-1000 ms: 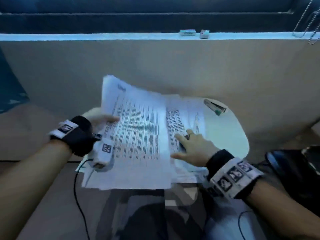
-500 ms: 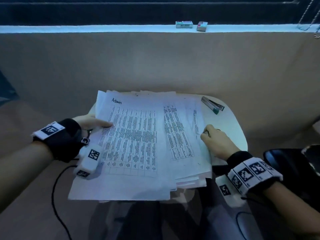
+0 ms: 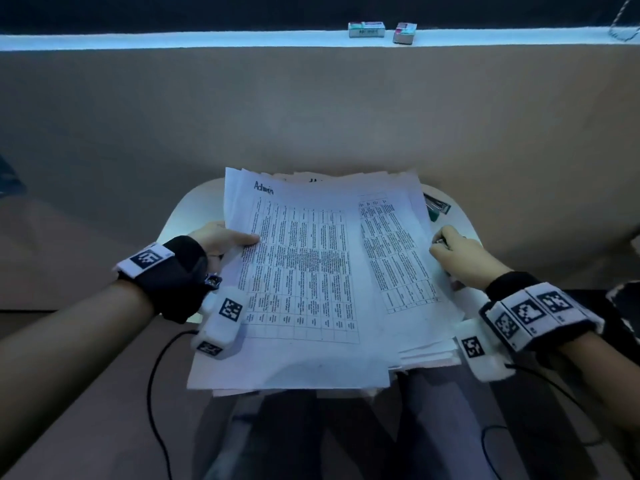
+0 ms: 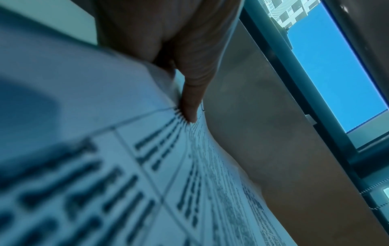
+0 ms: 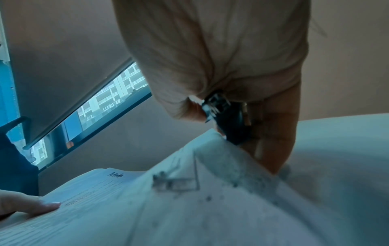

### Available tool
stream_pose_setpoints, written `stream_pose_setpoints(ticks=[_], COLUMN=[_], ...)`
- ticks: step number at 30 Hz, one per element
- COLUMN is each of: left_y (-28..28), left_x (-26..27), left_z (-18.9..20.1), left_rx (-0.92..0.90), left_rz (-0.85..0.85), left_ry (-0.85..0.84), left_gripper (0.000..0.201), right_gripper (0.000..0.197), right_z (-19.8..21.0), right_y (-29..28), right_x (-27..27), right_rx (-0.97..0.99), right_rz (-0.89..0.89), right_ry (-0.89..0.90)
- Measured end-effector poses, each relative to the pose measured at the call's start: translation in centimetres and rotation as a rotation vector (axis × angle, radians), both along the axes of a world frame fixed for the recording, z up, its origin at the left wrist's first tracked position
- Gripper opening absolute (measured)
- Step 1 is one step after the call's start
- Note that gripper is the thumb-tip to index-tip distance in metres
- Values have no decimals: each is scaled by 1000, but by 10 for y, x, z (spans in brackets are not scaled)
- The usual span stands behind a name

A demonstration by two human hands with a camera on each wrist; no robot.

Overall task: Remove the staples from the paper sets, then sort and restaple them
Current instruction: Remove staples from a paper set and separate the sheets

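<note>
The left hand [image 3: 221, 239] pinches the top paper set [image 3: 304, 282] at its 9 o'clock edge, thumb lying on the printed table and the other fingers hidden beneath the sheets. The right hand [image 3: 457, 252] sits at the pile's 3 o'clock edge, fingers curled round a small dark metal-jawed staple remover [image 5: 226, 116], with the lowest finger reaching down to the edge of the sheets.

The papers lie on a small rounded white surface [image 3: 188, 216], overhanging it toward 6 o'clock. A green stapler [image 3: 437, 206] lies on the surface at about 2 o'clock from the pile, partly covered by it. Behind stands a plain tan wall under a pale window ledge [image 3: 173, 39], which carries two small boxes [image 3: 366, 29] at roughly 1 o'clock; the wrist views show window frames, blue sky and buildings outside.

The top set's long axis runs 12 to 6 o'clock, leaning slightly left at the top, with its handwritten heading at the 12 o'clock end. A second sheet [image 3: 398, 258] fans out from under it toward 3 o'clock.

A second ago the top set was lifted and tilted on the left hand while the right hand pressed on the pages; now it lies flat and the right hand has moved out to the edge.
</note>
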State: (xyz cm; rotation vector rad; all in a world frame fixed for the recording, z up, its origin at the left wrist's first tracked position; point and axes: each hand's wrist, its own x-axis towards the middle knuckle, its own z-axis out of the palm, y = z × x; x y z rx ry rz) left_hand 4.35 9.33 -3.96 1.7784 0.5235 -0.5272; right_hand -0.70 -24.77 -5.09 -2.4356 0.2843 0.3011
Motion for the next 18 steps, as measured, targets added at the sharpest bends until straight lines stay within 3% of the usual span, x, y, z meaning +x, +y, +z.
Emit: stream_pose_setpoints(ticks=[4,7,11,15,18], left_y=[-16,-9,43,97,94], left_x=[5,6,11,18,18], left_z=[-2,6,23,24,13], left_rx=[-38,28,171,328,385], left_rz=[-35,-87,-114,-43,17], left_ry=[-35,-33,-57,-35,-61], left_gripper=[28,35,35,39,40], right_gripper=[16,16,15,17,22], right_z=[1,4,17,24,25], right_y=[-8,-10,-9,1,11], right_x=[0,-1,-5,-5,-8], right_rx=[-22,-198,-396,-339,-171], right_rz=[-27,-28,-56,-40,20], right_ry=[1,-51,-167,-207,-178])
